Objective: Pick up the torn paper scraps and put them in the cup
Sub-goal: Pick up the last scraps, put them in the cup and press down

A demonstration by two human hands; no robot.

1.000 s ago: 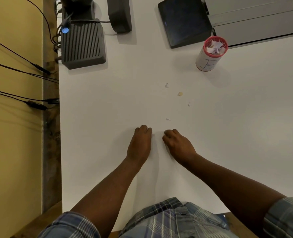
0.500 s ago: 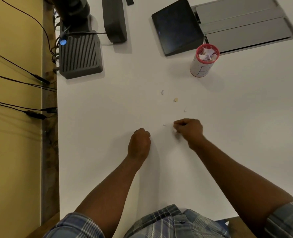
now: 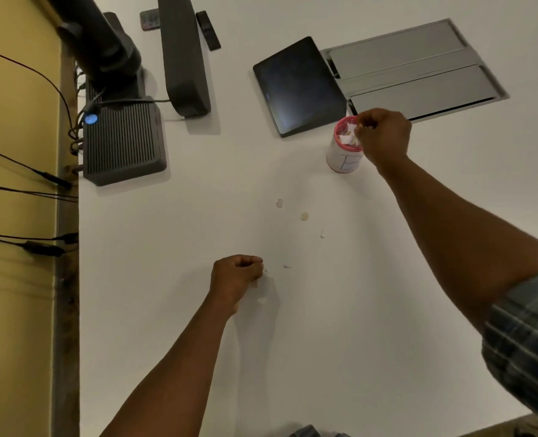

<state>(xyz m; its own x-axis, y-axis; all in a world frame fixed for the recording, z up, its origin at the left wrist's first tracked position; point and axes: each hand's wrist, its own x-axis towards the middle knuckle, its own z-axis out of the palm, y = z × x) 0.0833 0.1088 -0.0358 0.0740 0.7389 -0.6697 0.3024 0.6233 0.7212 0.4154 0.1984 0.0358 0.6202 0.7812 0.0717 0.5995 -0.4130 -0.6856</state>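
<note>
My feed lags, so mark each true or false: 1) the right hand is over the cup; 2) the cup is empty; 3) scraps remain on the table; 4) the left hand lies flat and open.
1) True: the right hand is at the rim of the cup.
2) False: white scraps show inside it.
3) True: small scraps lie mid-table.
4) False: the left hand is curled shut; whether its grip holds anything cannot be told.

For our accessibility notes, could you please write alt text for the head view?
The right hand hovers closed over a red-rimmed cup of paper scraps on a white table; the left hand rests fisted near loose scraps.
</note>
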